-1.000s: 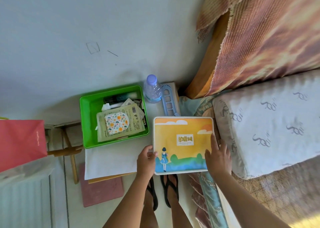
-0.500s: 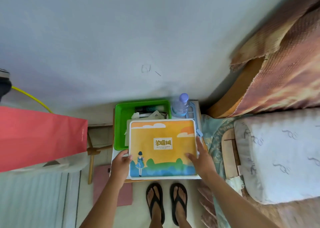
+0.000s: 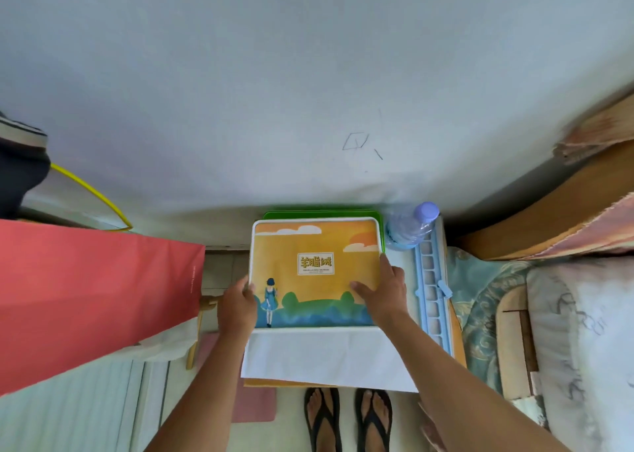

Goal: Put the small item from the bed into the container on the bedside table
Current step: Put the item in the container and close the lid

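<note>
Person sets a flat illustrated package on top of a green bin on a bedside table.

A pale wall (image 3: 308, 74) fills the upper view; a red paper bag (image 3: 85, 297) hangs at left, bedding (image 3: 566, 314) at right. On the white-covered bedside table (image 3: 326, 355), the orange illustrated package (image 3: 314, 273) lies over the green bin (image 3: 322, 214), hiding all but its far rim. The left hand (image 3: 236, 309) grips the package's left edge; the right hand (image 3: 384, 288) rests flat on its right side. A water bottle (image 3: 410, 227) stands just beside it. The placement looks nearly finished; letting go remains.
</note>
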Available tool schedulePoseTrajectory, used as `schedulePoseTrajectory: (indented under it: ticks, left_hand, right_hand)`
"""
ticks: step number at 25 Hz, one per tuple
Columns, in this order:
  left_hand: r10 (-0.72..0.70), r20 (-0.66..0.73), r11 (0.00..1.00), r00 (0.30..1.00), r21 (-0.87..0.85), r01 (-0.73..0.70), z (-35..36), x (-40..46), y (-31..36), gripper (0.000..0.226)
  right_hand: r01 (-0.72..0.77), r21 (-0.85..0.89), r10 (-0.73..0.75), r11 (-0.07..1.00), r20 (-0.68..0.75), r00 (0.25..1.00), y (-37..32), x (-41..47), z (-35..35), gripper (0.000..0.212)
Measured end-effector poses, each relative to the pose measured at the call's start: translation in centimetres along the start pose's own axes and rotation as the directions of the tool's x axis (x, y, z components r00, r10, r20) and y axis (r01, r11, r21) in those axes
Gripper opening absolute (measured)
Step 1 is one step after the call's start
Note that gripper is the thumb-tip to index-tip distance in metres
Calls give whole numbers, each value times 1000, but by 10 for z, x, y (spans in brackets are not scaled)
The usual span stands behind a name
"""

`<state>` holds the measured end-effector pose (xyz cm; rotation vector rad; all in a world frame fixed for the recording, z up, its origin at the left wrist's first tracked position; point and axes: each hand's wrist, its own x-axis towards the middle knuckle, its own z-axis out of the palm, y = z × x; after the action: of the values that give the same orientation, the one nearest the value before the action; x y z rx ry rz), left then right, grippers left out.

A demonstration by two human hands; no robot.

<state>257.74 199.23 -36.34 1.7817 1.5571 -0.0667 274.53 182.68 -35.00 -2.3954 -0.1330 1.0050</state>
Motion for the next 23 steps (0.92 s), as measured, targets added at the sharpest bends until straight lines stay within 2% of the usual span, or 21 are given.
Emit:
schedulePoseTrajectory:
  ticks: [3, 5, 7, 9, 12, 16, 18, 20, 22, 23]
  left_hand:
    - [17, -42, 998, 999, 65, -14, 8, 4, 1, 31]
    - [98, -86, 966, 991, 247, -74, 12, 10, 3, 25]
    - [196, -114, 889, 974, 441, -127, 17, 18, 5, 22]
    - [227, -108, 839, 968, 526, -139, 22, 24, 6, 25]
    - [217, -97, 826, 971, 548, -130, 31, 26, 7, 31]
    - [135, -31, 833, 990, 545, -96, 38, 20, 5, 49]
    - [107, -18, 860, 994, 504, -83, 39, 21, 3, 51]
    - [127, -68, 899, 990, 430, -86, 34, 22, 7, 51]
    - [256, -46, 876, 965, 433, -212, 28, 23, 8, 68]
    - [336, 61, 832, 940, 448, -327, 26, 24, 9, 86]
  right_hand:
    - [-3, -12, 2, 1000, -43, 999, -4, 10, 11, 88]
    - [-9, -21, 8, 1000, -46, 999, -5, 14, 19, 96]
    - [-12, -29, 11, 1000, -59, 998, -6, 17, 26, 103]
    - [-7, -45, 3, 999, -91, 996, -5, 20, 31, 106]
    - [-13, -75, 4, 997, -117, 993, -3, 21, 35, 106]
    - [2, -136, -19, 991, -119, 993, 2, 18, 36, 107]
    - [13, -209, -33, 978, -94, 995, 3, 15, 35, 108]
    - [2, -356, -21, 935, -49, 999, 4, 12, 31, 112]
    - [54, -518, -43, 854, 32, 999, 8, 13, 25, 120]
    - [105, -581, -65, 807, 89, 994, 10, 13, 20, 125]
